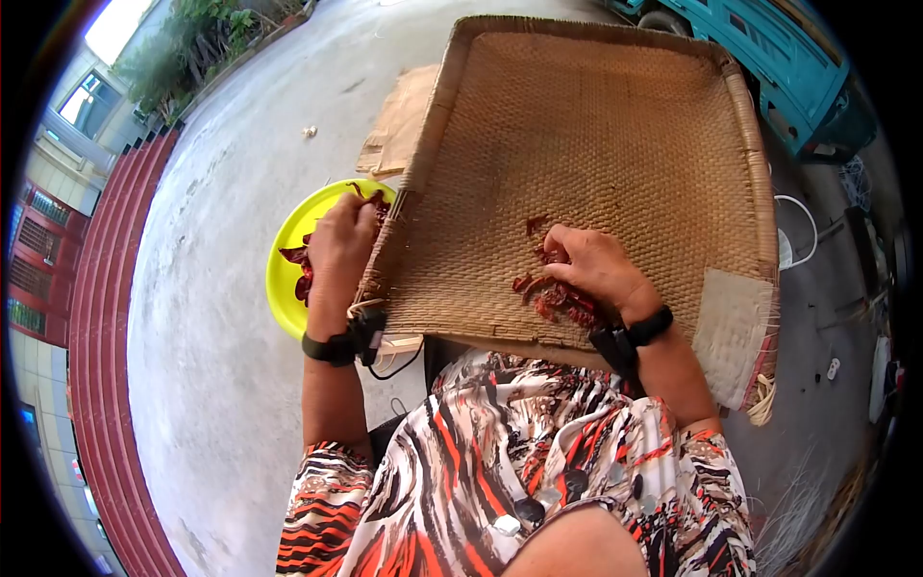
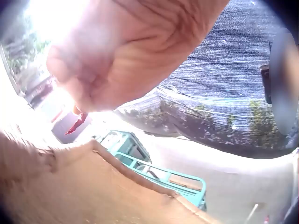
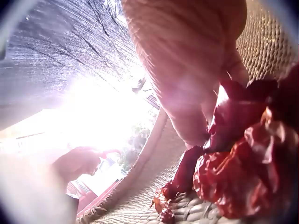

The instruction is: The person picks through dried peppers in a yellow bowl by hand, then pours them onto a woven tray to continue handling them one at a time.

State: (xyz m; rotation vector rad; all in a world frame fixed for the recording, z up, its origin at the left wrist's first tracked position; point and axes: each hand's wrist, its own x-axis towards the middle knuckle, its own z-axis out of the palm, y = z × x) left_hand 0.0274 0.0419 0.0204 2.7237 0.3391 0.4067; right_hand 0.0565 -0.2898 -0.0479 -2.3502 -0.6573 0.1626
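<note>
Dried red chillies point(image 1: 567, 300) lie in a small heap near the front edge of a woven tray point(image 1: 596, 125). The right hand point(image 1: 601, 269) is over them with curled fingers, pinching at a chilli; in the right wrist view, wrinkled chillies point(image 3: 243, 172) lie close beside that hand point(image 3: 191, 60). Past the tray's left rim, the left hand point(image 1: 341, 240) is above a yellow plate point(image 1: 281, 274) that bears more chillies point(image 1: 304, 287). In the left wrist view a red chilli point(image 2: 76, 125) sticks out from the pinched fingertips of the left hand point(image 2: 117, 60).
Flattened cardboard point(image 1: 396, 120) lies on the concrete ground behind the plate. A teal vehicle point(image 1: 788, 67) stands at the back right, and a white bucket point(image 1: 786, 250) is beside the tray. A cloth patch point(image 1: 731, 332) covers the tray's front right corner. Red steps point(image 1: 111, 337) run along the left.
</note>
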